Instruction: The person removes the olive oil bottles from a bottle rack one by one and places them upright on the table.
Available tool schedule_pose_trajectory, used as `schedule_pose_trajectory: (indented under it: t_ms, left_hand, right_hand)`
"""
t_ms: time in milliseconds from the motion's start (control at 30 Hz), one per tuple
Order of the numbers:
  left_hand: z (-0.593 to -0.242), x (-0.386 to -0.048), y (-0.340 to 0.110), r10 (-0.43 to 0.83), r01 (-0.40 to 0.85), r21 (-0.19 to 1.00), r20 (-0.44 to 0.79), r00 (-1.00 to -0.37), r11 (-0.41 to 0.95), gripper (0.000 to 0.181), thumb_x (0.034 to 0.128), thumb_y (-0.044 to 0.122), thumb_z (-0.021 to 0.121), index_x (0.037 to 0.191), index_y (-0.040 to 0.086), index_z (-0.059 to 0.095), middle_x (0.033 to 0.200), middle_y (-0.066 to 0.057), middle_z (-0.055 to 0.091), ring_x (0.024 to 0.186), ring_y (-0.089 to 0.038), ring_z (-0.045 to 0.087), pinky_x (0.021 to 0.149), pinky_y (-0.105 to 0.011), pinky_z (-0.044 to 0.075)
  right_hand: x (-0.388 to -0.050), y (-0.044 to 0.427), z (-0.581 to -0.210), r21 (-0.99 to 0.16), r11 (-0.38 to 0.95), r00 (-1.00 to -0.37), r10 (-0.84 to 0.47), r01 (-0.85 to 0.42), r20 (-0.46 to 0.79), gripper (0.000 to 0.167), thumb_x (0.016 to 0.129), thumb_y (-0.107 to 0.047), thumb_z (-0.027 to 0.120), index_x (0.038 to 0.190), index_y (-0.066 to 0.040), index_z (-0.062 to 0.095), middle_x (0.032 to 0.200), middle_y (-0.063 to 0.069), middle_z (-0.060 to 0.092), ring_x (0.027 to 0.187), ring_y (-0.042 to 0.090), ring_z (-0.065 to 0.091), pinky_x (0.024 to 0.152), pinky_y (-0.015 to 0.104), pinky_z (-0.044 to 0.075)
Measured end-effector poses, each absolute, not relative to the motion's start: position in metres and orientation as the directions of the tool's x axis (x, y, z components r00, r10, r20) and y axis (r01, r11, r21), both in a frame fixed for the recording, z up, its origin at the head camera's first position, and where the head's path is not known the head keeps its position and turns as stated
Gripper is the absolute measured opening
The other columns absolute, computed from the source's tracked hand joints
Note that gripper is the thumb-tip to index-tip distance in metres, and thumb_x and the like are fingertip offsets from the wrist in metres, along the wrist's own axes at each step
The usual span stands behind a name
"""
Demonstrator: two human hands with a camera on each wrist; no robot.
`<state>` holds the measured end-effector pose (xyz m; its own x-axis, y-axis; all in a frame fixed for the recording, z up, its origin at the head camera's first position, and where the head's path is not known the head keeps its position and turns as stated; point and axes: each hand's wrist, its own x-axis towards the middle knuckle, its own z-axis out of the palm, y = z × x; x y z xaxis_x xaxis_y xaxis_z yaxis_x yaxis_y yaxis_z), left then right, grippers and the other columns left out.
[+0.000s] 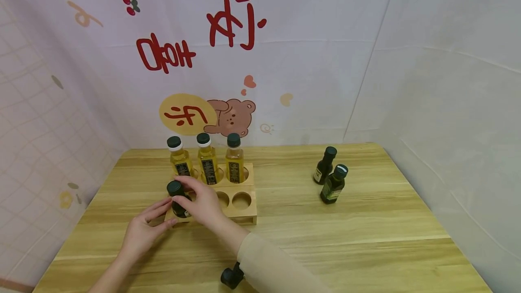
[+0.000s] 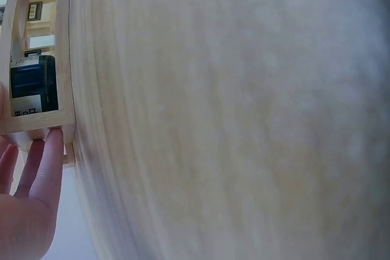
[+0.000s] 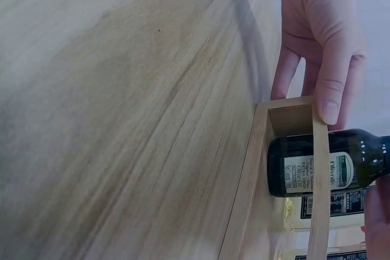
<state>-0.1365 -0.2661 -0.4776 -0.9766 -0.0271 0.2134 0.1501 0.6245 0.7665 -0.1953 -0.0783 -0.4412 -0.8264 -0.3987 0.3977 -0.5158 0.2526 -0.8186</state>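
A two-tier wooden bottle rack (image 1: pixel 244 215) stands at the left of the table. My right hand (image 1: pixel 206 205) holds a dark green olive oil bottle (image 1: pixel 180 207) by its upper part, thumb and fingers on either side. This bottle stands in the leftmost front hole; its base reaches down inside the rack in the right wrist view (image 3: pixel 292 165). With thumb on the front edge and fingers against the end, my left hand (image 1: pixel 140 232) grips the rack's left front corner. Both wrist views show the left hand (image 2: pixel 30 217) at that wooden end.
Three yellow oil bottles with dark caps, one of them centred (image 1: pixel 208 162), fill the rack's back row. Two dark bottles stand on the right, a taller one (image 1: pixel 324 166) behind a squarer one (image 1: pixel 333 186). Another dark-capped bottle (image 1: pixel 232 277) is partly hidden by my right sleeve (image 1: pixel 277 261).
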Motion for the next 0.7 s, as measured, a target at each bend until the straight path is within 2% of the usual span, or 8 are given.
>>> schedule_pose_trajectory:
  t_ms: [233, 300, 433, 467, 633, 700]
  left_hand:
    - [-0.4774, -0.1355, -0.2656, -0.025, 0.163, 0.766, 0.227, -0.973, 0.621, 0.054, 0.0843, 0.03, 0.081, 0.131, 0.008, 0.066, 0.136, -0.006, 0.06, 0.117, 0.014, 0.04, 0.086, -0.001, 0.033]
    - [-0.4771, -0.1354, -0.2653, -0.025, 0.162, 0.765, 0.226, -0.974, 0.623, 0.054, 0.0843, 0.03, 0.081, 0.131, 0.008, 0.066, 0.136, -0.006, 0.06, 0.119, 0.009, 0.043, 0.086, -0.001, 0.033]
    - [-0.4766, -0.1354, -0.2651, -0.026, 0.159, 0.762, 0.225, -0.974, 0.628, 0.054, 0.0845, 0.03, 0.081, 0.132, 0.008, 0.065, 0.136, -0.006, 0.061, 0.125, -0.012, 0.048, 0.086, -0.001, 0.033]
    - [-0.4766, -0.1354, -0.2651, -0.026, 0.159, 0.761, 0.226, -0.974, 0.629, 0.054, 0.0846, 0.03, 0.081, 0.132, 0.008, 0.065, 0.136, -0.006, 0.061, 0.125, -0.013, 0.048, 0.086, -0.001, 0.033]
    - [-0.4768, -0.135, -0.2649, -0.024, 0.169, 0.764, 0.235, -0.972, 0.623, 0.053, 0.0844, 0.029, 0.081, 0.131, 0.008, 0.066, 0.135, -0.007, 0.061, 0.119, 0.011, 0.041, 0.086, -0.001, 0.033]
    - [-0.4767, -0.1349, -0.2645, -0.023, 0.171, 0.761, 0.237, -0.971, 0.625, 0.054, 0.0843, 0.029, 0.081, 0.131, 0.008, 0.066, 0.136, -0.007, 0.061, 0.119, 0.011, 0.042, 0.086, -0.001, 0.033]
  right_hand:
    - [-0.1948, -0.079, -0.4408, -0.809, 0.248, -0.815, -0.408, -0.532, 0.411, 0.043, 0.094, -0.016, 0.071, 0.136, -0.015, 0.06, 0.114, 0.0, 0.07, 0.101, 0.0, 0.062, 0.086, 0.019, 0.051]
    - [-0.1945, -0.0792, -0.4405, -0.807, 0.246, -0.812, -0.413, -0.536, 0.413, 0.042, 0.095, -0.016, 0.07, 0.136, -0.015, 0.059, 0.114, 0.001, 0.07, 0.102, 0.0, 0.062, 0.086, 0.019, 0.051]
    - [-0.194, -0.0796, -0.4408, -0.804, 0.239, -0.805, -0.418, -0.545, 0.421, 0.041, 0.096, -0.015, 0.069, 0.135, -0.014, 0.059, 0.114, 0.002, 0.07, 0.104, 0.002, 0.062, 0.087, 0.018, 0.05]
    - [-0.1938, -0.0797, -0.4408, -0.81, 0.233, -0.807, -0.419, -0.539, 0.417, 0.041, 0.096, -0.015, 0.069, 0.135, -0.014, 0.058, 0.114, 0.003, 0.07, 0.105, 0.002, 0.062, 0.088, 0.018, 0.05]
    - [-0.193, -0.08, -0.4415, -0.836, 0.202, -0.818, -0.416, -0.51, 0.399, 0.04, 0.096, -0.014, 0.068, 0.134, -0.015, 0.059, 0.115, 0.002, 0.069, 0.105, 0.002, 0.061, 0.089, 0.018, 0.05]
    - [-0.1924, -0.08, -0.4416, -0.844, 0.189, -0.822, -0.41, -0.501, 0.396, 0.039, 0.096, -0.014, 0.068, 0.134, -0.015, 0.059, 0.116, 0.003, 0.069, 0.106, 0.002, 0.061, 0.089, 0.019, 0.05]
